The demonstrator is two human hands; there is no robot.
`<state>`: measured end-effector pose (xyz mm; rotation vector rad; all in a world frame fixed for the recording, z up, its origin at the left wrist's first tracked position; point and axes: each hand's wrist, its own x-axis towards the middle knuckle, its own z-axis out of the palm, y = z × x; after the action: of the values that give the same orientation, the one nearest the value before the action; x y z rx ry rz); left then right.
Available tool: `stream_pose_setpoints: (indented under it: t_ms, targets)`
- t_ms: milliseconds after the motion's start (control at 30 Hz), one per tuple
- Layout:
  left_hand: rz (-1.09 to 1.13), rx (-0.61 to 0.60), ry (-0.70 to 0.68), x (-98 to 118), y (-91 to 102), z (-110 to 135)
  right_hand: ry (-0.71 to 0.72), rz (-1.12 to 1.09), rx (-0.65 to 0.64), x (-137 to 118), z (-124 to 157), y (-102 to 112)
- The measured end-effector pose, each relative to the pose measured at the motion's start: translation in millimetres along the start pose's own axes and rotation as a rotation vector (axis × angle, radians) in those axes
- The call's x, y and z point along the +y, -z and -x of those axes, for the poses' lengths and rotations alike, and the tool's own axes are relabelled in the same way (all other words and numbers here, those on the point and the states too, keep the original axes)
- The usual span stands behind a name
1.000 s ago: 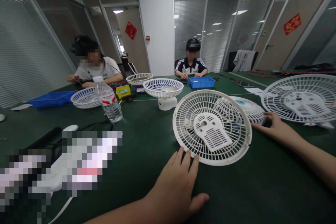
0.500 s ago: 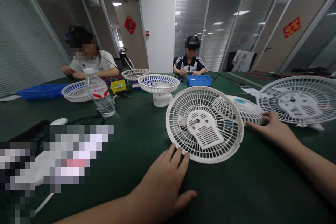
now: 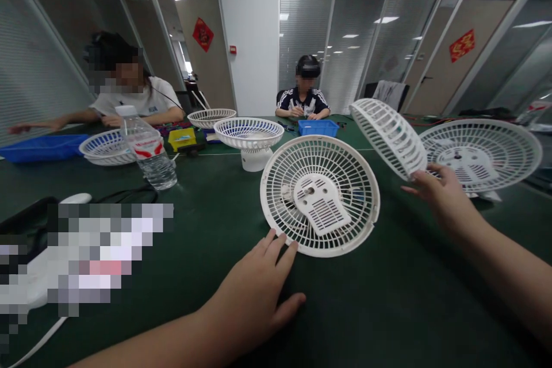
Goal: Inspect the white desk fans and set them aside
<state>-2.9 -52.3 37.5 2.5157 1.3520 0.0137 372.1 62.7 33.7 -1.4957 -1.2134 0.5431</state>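
Observation:
A round white fan housing [image 3: 323,207] with a slotted grille stands tilted on the green table in front of me. Against its lower left rim rest the fingertips of my left hand [image 3: 254,287], fingers spread and thumb out. My right hand [image 3: 448,195] grips the lower edge of a white fan grille [image 3: 388,138], raised and tilted above the table to the right of the housing. Behind that hand is another white fan housing [image 3: 474,152].
A water bottle [image 3: 149,152] stands at left, beside a white grille [image 3: 107,146]. Farther back are a fan on its base [image 3: 254,164], a yellow box [image 3: 181,138] and blue trays [image 3: 318,127] [image 3: 43,146]. Two people sit across the table.
My right hand has closed on the fan grille and lifted it off the table, tilting it up. My left hand stays at the housing's rim. The person at left has stretched out an arm.

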Motion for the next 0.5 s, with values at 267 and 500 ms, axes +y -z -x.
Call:
stream_pose_setpoints:
  t_ms: [267,500]
  targets:
    - [-0.024,0.081,-0.024,-2,-9.4,-3,0.945,0.307,-0.013,-61,64,-14]
    - [-0.103,0.178,-0.148,-5,-11.7,-2,1.309,0.620,-0.027,-76,95,-34]
